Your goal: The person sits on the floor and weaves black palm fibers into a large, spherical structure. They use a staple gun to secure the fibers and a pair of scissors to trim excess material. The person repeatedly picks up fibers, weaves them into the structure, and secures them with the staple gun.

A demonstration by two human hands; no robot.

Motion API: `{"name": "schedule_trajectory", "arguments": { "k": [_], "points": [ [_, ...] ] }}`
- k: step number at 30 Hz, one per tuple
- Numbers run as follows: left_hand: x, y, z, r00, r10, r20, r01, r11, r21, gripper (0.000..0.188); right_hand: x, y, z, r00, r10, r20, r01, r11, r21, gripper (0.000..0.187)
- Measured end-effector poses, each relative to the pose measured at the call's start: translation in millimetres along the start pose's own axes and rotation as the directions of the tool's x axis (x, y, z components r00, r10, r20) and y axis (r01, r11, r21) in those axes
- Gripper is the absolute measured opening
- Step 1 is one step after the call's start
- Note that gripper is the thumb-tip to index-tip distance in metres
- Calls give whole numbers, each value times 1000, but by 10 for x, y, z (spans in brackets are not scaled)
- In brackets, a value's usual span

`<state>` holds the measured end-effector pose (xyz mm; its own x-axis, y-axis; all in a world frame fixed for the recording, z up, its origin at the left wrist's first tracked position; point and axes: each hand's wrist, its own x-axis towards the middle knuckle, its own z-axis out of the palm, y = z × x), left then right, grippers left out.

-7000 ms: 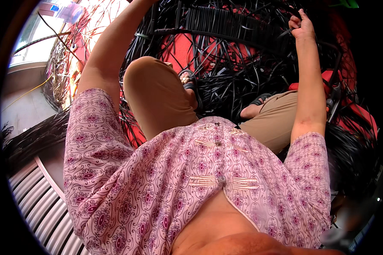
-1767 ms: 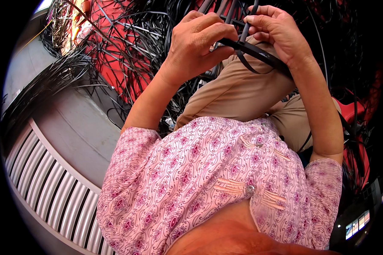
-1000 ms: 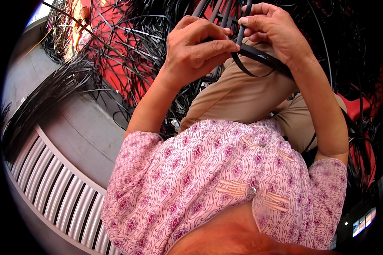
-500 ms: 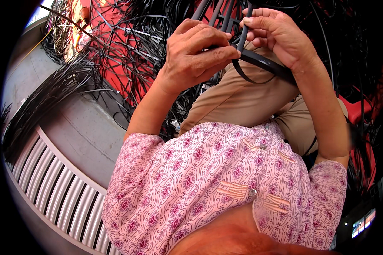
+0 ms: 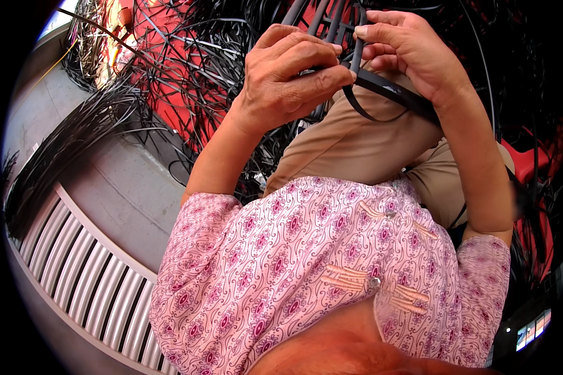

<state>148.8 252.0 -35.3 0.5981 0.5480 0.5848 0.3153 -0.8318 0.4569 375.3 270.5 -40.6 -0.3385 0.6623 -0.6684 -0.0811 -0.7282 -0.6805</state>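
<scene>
Above my lap, a dark grey frame with several parallel bars (image 5: 319, 17) reaches up to the top edge, and a thicker black rail (image 5: 391, 91) runs from it down to the right. A flat dark strip (image 5: 358, 55) stands across the bars; its loop hangs below, over my trouser leg. My left hand (image 5: 294, 72) is closed on the strip near the rail, thumb and bent fingers pointing right; its grip is partly hidden. My right hand (image 5: 413, 56) pinches the strip higher up between thumb and forefinger, the other fingers curled.
Loose black strips (image 5: 194, 75) lie tangled over a red surface (image 5: 169, 100) at upper left. A thick bundle of dark strips (image 5: 75, 147) stretches across the grey floor (image 5: 131, 194). A pale slatted rack (image 5: 87, 275) stands at lower left. Something red (image 5: 525, 162) shows at right.
The hands stay nearly in place on the strip. My right hand has shifted very slightly, and the strip's upper part has moved a little to the left.
</scene>
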Motion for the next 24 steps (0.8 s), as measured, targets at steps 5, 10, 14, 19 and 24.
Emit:
{"name": "schedule_trajectory", "arguments": {
  "k": [5,10,14,19,24],
  "points": [
    [23,-14,11,1000,1,10,-2,1000,20,25,-359,-128,140,966,-148,-212,171,981,95,64],
    [64,15,50,1000,-7,11,8,999,-34,25,-955,2,-192,860,-423,-287,472,872,131,60],
    [143,202,-5,995,-40,94,41,999,-5,26,-1944,171,-696,725,-461,-512,567,821,65,55],
    [164,226,45,994,-27,110,24,999,21,21,-3110,558,-1474,-206,-508,-836,678,542,-496,37],
    [132,300,46,993,-39,112,32,998,62,21,-3938,1345,-3193,-379,-344,-859,343,810,-475,49]
  ]
}}
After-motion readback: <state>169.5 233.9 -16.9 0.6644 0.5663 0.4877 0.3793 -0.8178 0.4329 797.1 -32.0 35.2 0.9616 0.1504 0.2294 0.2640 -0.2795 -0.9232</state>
